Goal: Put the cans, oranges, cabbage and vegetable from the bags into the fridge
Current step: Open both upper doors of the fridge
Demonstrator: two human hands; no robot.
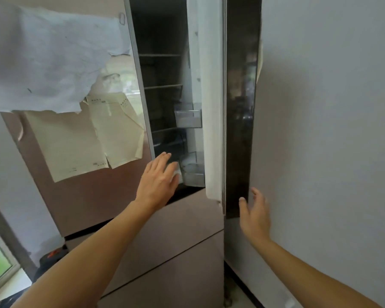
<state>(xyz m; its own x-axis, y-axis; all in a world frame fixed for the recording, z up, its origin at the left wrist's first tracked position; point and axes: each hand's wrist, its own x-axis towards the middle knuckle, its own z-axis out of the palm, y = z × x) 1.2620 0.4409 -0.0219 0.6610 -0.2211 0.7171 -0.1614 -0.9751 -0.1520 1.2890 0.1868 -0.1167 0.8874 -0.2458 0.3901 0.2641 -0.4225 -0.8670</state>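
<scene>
Fingers [163,157] of the left hand [158,181] are lying straight and loose, grasping nothing, pointing into the gap at the bottom edge of the fridge [176,230] opening, just beside the lower door bin [193,174]. On the right hand [255,216] the fingers [242,202] are hanging relaxed and apart at the lower corner of the half-open door [212,107]; they are perhaps touching its dark edge, though blur is hiding contact. None of the cans, oranges, cabbage, vegetable or bags is showing. Swinging the door fully wide first is looking wise, leaving both hands free for loading the shelves [160,86].
</scene>
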